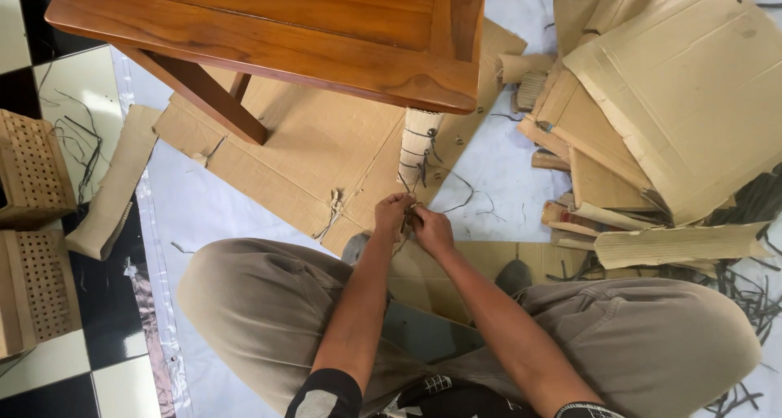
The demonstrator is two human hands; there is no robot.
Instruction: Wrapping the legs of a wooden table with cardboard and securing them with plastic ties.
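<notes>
Glossy wood, matt cardboard, thin cord

The wooden table [277, 27] shines smooth and varnished; its leg [419, 145] wears ribbed corrugated cardboard bound with dark cord [423, 161]. Flattened cardboard sheets [684, 92] look matt, rough-edged; trousers [261, 304] are soft cloth.

Bright, even daylight; soft shadow under the wooden table [326, 35]; edges seem slightly bowed, detail mildly soft.

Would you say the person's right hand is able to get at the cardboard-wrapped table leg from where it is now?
Probably yes: the right hand sits just below the wrapped table leg, beside the left hand, with only loose string between them.
</notes>
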